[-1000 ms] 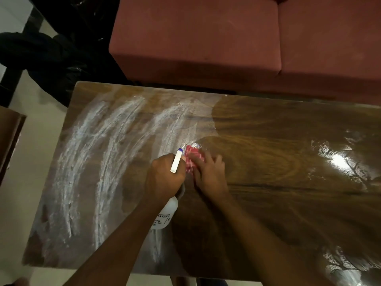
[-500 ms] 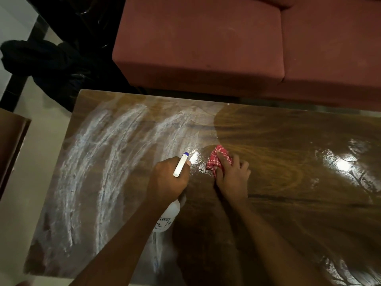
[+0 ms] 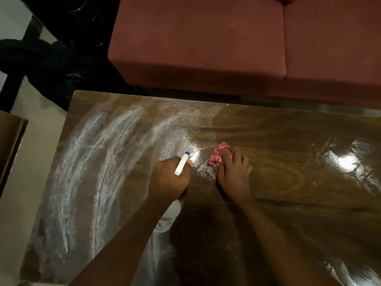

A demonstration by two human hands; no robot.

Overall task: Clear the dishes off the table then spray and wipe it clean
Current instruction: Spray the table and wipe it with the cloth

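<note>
White soapy streaks [image 3: 86,162] arc across the 9 o'clock half of the wooden worktop [image 3: 288,193], not yet wiped away. No dishes show anywhere on it, so the clearing looks done and the spraying well under way. The wiping seems to be only partly finished.

Near the middle, the left hand [image 3: 169,178] grips a white spray bottle [image 3: 168,218], with the blue-tipped nozzle aimed toward 1 o'clock at a glistening wet patch [image 3: 195,141]. Just at 3 o'clock of the nozzle, the right hand [image 3: 233,172] curls over a bunched red checked cloth [image 3: 216,159] and presses it to the wood. The two hands are apart. From there toward 3 o'clock the wood is dark and glossy, so it is probably already wiped. A red sofa [image 3: 198,42] stands beyond the 12 o'clock edge.

One second ago the cloth lay tight against the nozzle and the hands almost touched. It has since slid toward 3 o'clock, while the bottle hand has barely moved.
</note>
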